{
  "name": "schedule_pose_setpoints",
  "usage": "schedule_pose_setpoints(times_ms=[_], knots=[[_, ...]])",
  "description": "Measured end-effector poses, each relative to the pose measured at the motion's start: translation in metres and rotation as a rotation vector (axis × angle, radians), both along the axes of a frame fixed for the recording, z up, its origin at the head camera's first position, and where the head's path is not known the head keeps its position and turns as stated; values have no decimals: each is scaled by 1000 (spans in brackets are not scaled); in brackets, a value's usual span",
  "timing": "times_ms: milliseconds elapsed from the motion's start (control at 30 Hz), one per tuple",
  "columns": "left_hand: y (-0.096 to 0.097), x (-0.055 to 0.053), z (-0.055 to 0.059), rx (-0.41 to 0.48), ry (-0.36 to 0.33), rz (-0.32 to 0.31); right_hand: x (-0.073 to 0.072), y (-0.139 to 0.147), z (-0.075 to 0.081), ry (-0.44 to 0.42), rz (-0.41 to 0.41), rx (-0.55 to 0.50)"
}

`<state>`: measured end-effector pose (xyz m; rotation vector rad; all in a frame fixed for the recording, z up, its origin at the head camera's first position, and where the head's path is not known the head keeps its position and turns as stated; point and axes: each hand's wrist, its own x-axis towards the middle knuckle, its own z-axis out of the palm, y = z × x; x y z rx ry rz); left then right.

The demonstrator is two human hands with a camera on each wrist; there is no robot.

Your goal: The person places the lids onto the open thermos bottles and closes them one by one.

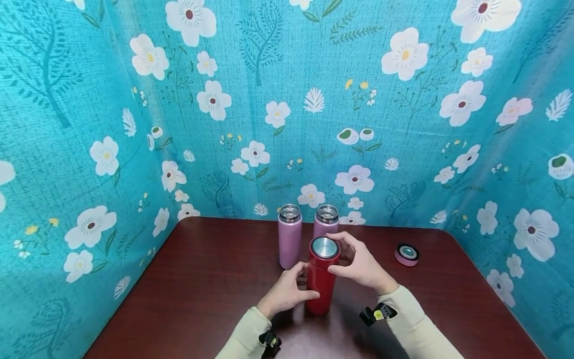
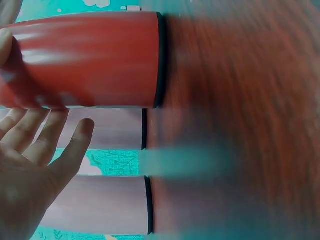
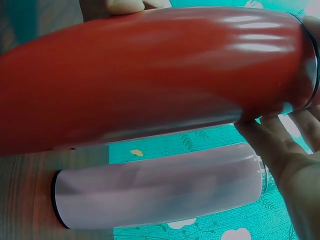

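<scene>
A red thermos stands upright on the table, its lid with a silver top in place. My left hand grips the lower body from the left, the thumb across the near side. From the right, my right hand holds the lid end between thumb and fingers. In the left wrist view the left hand's fingertips touch the red body. The right wrist view has the right hand's fingers at the lid end, beside the dark seam.
Behind the red thermos stand two pink thermoses, a left one and a right one, both with bare metal mouths. A pink lid lies on the brown table at the right. A blue flowered cloth hangs behind and at both sides.
</scene>
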<state>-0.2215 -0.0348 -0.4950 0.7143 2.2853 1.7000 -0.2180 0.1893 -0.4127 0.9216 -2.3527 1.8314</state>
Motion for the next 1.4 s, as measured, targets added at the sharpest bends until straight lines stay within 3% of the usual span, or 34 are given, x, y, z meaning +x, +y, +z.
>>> schedule_pose_setpoints(times_ms=[233,633,867,1133,1400], knots=[[1,-1,-1,-22,35,14,0,0,-3,8,-16,-35],[4,1,3,-13,32,-74,3,5,0,20,58,6],[14,4,6,-14,31,-11,3,14,-4,52,56,49],[19,9,13,-14,74,43,0,22,-13,82,-35,198],[15,15,18,-59,88,70,1,27,-22,24,-102,415]])
